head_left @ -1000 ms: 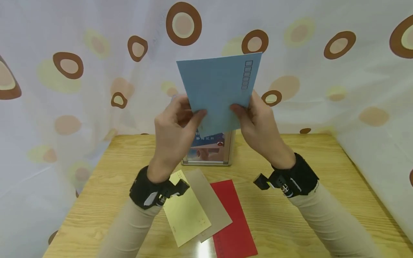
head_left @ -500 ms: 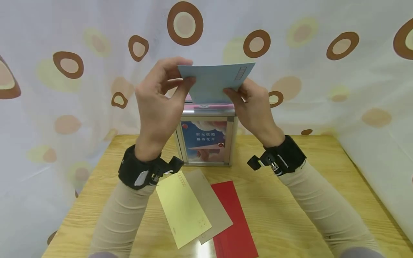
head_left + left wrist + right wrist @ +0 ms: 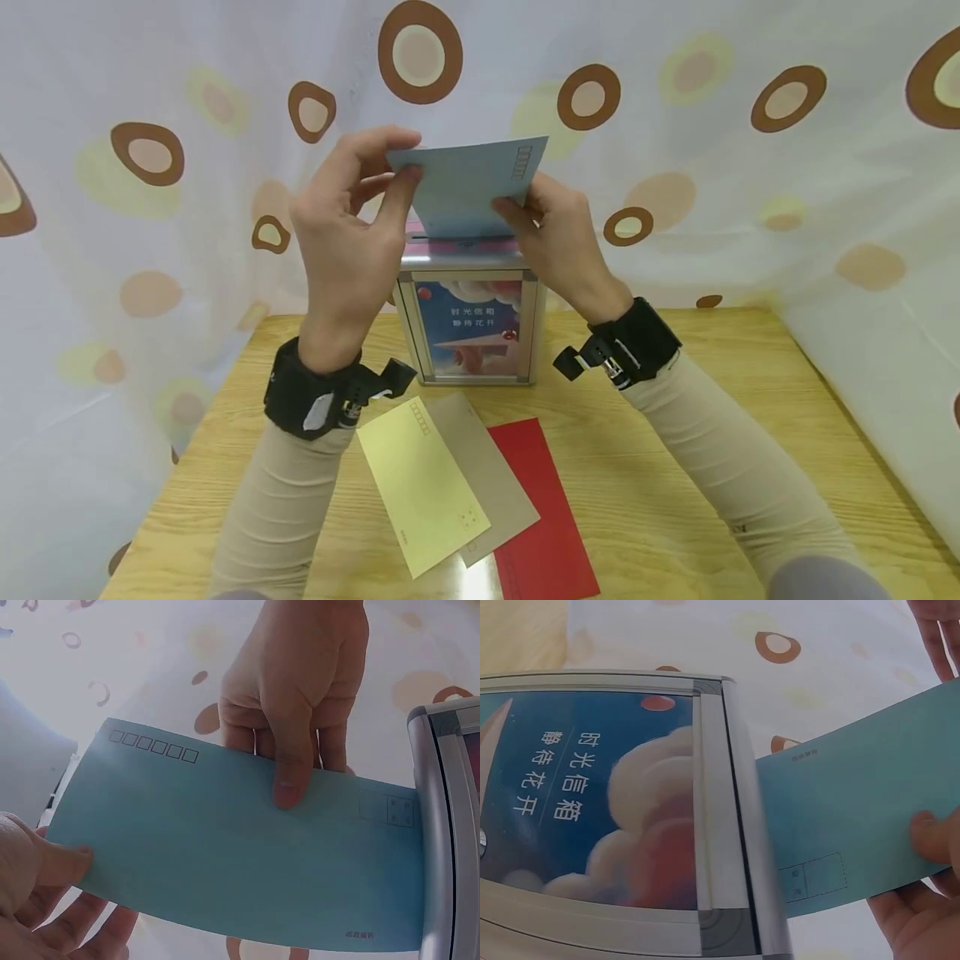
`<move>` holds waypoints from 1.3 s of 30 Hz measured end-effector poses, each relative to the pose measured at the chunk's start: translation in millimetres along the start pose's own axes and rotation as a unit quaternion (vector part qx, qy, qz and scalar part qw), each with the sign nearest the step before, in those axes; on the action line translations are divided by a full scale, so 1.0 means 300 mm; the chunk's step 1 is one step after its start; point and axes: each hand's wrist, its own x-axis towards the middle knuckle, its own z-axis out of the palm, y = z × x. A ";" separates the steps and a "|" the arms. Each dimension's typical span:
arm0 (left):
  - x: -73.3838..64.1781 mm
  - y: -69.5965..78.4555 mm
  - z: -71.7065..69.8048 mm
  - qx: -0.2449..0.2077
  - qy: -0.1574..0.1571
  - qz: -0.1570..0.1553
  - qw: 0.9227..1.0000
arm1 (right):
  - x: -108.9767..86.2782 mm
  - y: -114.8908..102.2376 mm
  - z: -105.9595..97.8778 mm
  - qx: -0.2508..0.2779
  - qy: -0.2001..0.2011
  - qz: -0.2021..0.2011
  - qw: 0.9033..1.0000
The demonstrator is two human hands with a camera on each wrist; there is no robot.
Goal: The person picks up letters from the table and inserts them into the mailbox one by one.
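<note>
A light blue envelope point(image 3: 468, 187) stands upright over a mailbox point(image 3: 468, 325) with a metal frame and a picture front. My left hand point(image 3: 348, 233) pinches the envelope's upper left corner between thumb and fingers. Along its right edge, my right hand point(image 3: 562, 242) grips it, thumb on the near face. The envelope's lower edge meets the pink top of the box, where a dark slot point(image 3: 418, 239) shows at the left. In the right wrist view the box's rim hides that edge of the envelope point(image 3: 870, 787), so I cannot tell whether it is inside the slot.
Yellow point(image 3: 423, 492), tan point(image 3: 487, 483) and red point(image 3: 543, 517) envelopes lie overlapping on the wooden table point(image 3: 675, 500) in front of the mailbox. A patterned curtain point(image 3: 712, 208) hangs behind and at both sides.
The blue envelope came down from in front of the mailbox onto its top and tilted away, then shifted left. My left hand slid up to its top corner, uncovering the box front.
</note>
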 end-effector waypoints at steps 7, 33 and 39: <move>-0.015 -0.034 -0.003 0.030 -0.017 0.004 0.999 | -0.007 0.020 0.012 -0.012 -0.027 0.034 0.999; -0.101 -0.122 0.010 0.098 -0.082 -0.047 0.991 | -0.027 -0.056 -0.034 -0.061 0.123 -0.149 0.979; -0.129 -0.162 0.012 0.111 -0.114 -0.063 0.985 | -0.041 -0.013 -0.010 -0.040 0.089 -0.102 0.990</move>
